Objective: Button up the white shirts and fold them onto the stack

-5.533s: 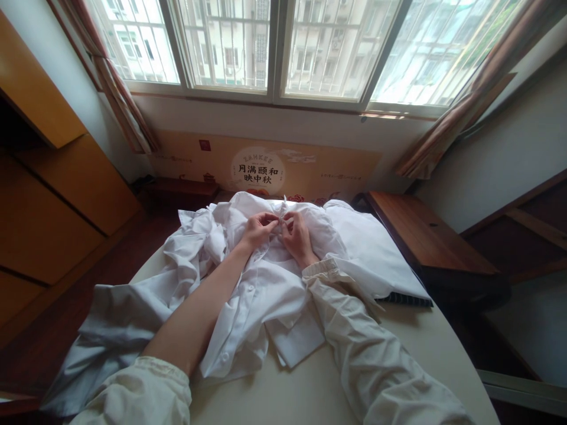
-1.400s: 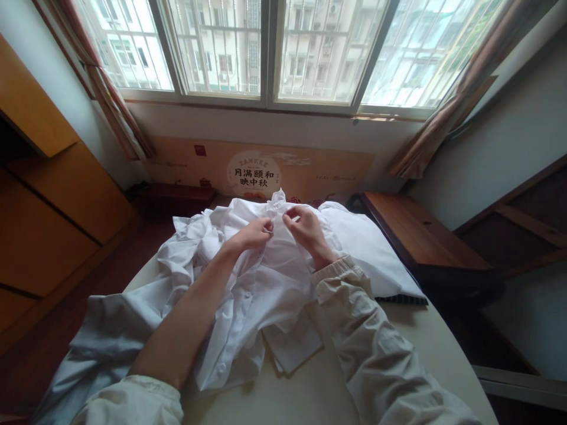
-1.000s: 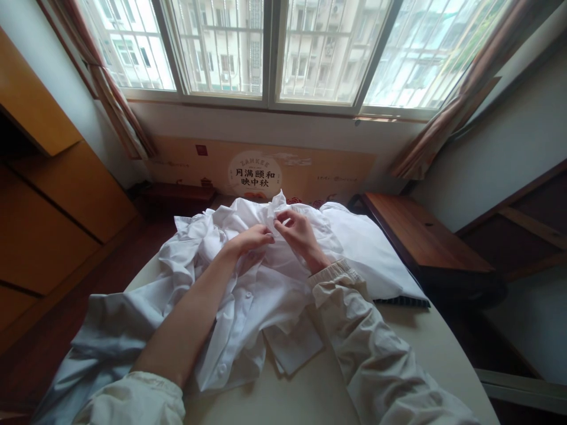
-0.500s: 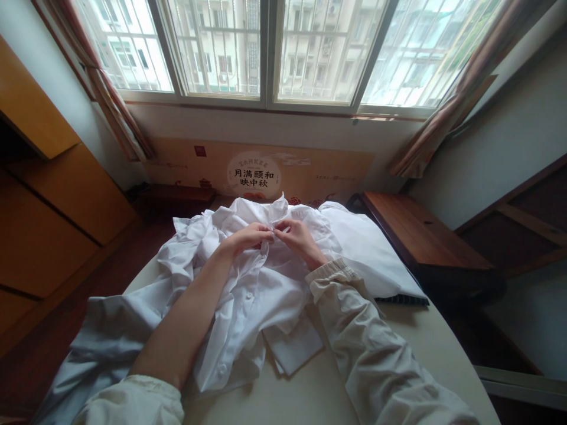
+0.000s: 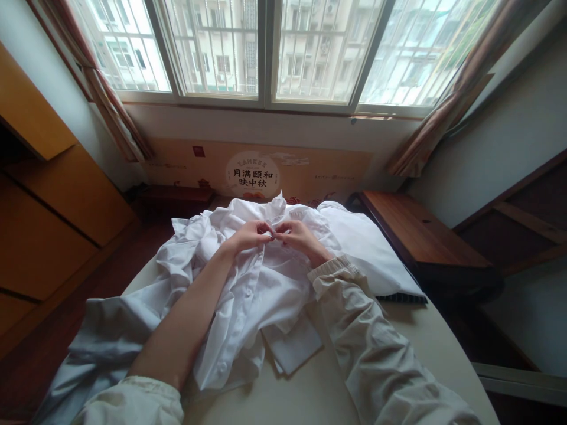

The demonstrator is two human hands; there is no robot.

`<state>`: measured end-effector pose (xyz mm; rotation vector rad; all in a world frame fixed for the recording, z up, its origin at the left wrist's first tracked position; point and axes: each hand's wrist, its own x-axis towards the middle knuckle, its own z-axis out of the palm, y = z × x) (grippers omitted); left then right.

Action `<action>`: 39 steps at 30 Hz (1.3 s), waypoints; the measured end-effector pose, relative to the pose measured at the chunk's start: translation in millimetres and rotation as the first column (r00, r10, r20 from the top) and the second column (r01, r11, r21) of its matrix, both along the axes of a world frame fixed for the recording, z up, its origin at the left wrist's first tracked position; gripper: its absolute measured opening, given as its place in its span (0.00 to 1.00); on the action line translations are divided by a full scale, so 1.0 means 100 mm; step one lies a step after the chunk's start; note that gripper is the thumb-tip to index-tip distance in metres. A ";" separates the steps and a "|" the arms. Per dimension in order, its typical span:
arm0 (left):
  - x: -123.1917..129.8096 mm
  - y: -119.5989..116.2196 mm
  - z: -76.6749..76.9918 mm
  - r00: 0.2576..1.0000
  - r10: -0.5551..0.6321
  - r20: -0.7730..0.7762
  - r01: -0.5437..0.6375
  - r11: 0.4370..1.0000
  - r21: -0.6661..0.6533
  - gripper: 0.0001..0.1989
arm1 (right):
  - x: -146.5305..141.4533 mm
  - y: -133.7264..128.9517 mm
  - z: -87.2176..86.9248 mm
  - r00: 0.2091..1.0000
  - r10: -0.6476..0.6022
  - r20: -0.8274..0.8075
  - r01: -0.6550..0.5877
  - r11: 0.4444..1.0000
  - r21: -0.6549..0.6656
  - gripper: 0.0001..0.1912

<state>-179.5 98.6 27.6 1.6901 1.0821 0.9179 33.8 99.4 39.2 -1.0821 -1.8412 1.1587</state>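
— White shirt [image 5: 277, 289] is spreading out under the fingers [image 5: 264, 226], right?

— Yes, it's lying rumpled beneath them and toward the person, and its collar [image 5: 278, 203] is poking up just beyond the fingertips.

— What is the left hand [image 5: 248, 237] doing?

— Its thumb and forefinger are pinching a bit of the shirt's front edge.

— And the right hand [image 5: 303, 239]?

— Its fingers are meeting the left ones and gripping the cloth at the same spot; whatever is sitting between the tips is too small to make out.

— Are buttons [image 5: 248, 292] showing?

— They're running down the front, on the near side of the fingers and a little to their left.

— What is resting to the right of the fingers?

— Another white garment [image 5: 365, 251] is lying flatter there, and a dark ribbed edge [image 5: 405, 299] is peeking out from under its near side.

— To their left?

— More white cloth [image 5: 177, 257] is bunching up; I can't tell whether it's belonging to the same shirt.

— And what is carrying everything?

— A pale table [image 5: 443, 360] is curving round, nearer the person than the fingers.
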 end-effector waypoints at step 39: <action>0.16 -0.02 -0.31 0.946 0.172 0.276 -0.201 0.976 0.083 0.16 | -0.04 0.14 -0.47 0.941 -0.239 -0.242 0.276 0.952 0.134 0.16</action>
